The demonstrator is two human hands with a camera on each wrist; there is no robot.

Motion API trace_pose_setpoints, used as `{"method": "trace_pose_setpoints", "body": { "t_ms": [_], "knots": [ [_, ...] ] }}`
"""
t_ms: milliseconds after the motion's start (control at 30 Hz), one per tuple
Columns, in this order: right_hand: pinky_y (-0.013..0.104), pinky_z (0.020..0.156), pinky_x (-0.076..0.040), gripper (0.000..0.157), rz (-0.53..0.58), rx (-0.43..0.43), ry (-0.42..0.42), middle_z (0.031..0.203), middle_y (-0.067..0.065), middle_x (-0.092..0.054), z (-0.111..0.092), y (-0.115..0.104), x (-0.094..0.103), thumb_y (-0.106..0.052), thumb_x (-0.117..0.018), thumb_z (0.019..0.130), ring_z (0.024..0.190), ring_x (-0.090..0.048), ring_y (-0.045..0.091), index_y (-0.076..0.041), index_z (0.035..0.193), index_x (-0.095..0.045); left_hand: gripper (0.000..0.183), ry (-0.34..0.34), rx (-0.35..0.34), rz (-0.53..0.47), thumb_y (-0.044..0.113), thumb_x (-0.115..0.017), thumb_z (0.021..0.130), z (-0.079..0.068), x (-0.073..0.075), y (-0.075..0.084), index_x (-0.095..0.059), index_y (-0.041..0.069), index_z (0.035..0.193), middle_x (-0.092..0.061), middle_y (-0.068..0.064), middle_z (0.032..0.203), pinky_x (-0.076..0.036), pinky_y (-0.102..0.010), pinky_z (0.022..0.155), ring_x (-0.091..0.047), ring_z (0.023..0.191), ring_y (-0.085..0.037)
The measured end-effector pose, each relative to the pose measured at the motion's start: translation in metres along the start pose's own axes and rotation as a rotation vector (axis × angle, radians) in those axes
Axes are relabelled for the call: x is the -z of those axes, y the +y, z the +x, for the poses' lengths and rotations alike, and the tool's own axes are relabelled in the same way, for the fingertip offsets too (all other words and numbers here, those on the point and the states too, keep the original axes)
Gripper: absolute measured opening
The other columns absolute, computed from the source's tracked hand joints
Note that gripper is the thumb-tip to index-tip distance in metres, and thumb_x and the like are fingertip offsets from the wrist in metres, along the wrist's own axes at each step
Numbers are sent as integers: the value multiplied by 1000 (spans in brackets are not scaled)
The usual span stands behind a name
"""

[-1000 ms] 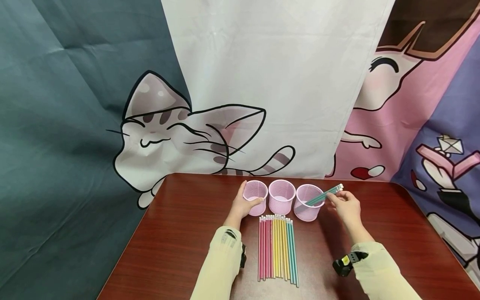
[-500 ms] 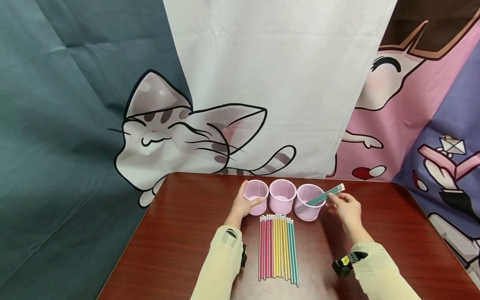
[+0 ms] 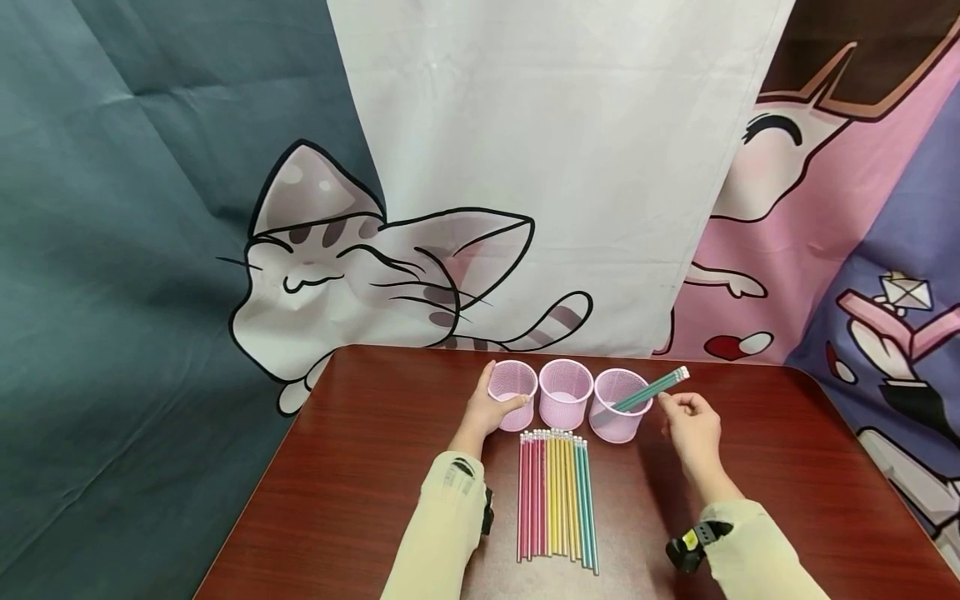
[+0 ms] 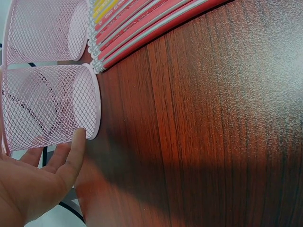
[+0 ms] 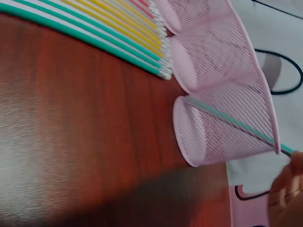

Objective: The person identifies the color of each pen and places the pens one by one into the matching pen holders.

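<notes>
Three pink mesh pencil cups stand in a row near the table's back edge. My left hand [image 3: 486,410] holds the left cup [image 3: 513,408], its thumb at the near side; in the left wrist view its fingers [image 4: 71,161] lie against the mesh. Teal pencils [image 3: 651,389] lean in the right cup [image 3: 615,423], their white ends sticking out over its right rim. Just beside them is my right hand [image 3: 693,429], fingers loosely bent, apart from the pencils in the head view. In the right wrist view the hand [image 5: 289,189] is partly cut off.
The middle cup [image 3: 564,408] stands between the other two. In front of the cups, red pencils [image 3: 532,500], yellow pencils [image 3: 561,500] and teal pencils [image 3: 585,508] lie side by side on the brown table [image 3: 360,467]. A printed curtain [image 3: 600,167] hangs behind.
My right hand has let go of the teal pencils and drawn slightly down from them; they stay leaning in the right cup. The left hand has kept its place.
</notes>
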State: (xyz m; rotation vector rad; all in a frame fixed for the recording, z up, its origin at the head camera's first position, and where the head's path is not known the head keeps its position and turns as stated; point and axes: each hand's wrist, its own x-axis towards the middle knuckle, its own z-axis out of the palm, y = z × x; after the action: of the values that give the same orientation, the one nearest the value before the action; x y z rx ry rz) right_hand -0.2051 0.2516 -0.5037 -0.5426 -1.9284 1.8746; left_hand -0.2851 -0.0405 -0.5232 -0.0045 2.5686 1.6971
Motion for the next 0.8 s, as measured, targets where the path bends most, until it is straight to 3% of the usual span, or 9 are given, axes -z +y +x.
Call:
{"method": "trace_pose_setpoints", "body": {
  "t_ms": [133,367,533,800],
  "knots": [
    [20,34,-30,14,-84,110,-88,46,-4,-41,-19,0,-10,-6,-62,86,35,-37,5,2,77,-55,96,-1,0,3,28,-83,67,2,0,-1,-27,25,145,-46,-21,133,-38,-49,95,-47,115,-36],
    [24,45,-44,16,-299,96,-352,54,3,-52,-34,25,-21,-8,-64,84,46,-50,12,3,75,-57,95,-4,11,-10,29,-83,68,1,0,0,-27,26,145,-45,-19,135,-37,-48,96,-46,117,-35],
    [24,46,-41,20,-455,101,-414,56,2,-53,-37,44,-25,-16,-69,81,51,-49,11,-3,70,-58,95,-2,7,-9,29,-82,68,2,0,-1,-26,25,145,-45,-19,134,-38,-48,95,-47,116,-35],
    [23,49,-38,22,-645,139,-449,54,-6,-49,-47,61,-29,-20,-72,79,51,-47,8,-11,66,-57,94,0,13,-20,28,-82,68,0,-1,-1,-28,25,145,-45,-18,135,-38,-47,96,-46,116,-34]
  ]
}}
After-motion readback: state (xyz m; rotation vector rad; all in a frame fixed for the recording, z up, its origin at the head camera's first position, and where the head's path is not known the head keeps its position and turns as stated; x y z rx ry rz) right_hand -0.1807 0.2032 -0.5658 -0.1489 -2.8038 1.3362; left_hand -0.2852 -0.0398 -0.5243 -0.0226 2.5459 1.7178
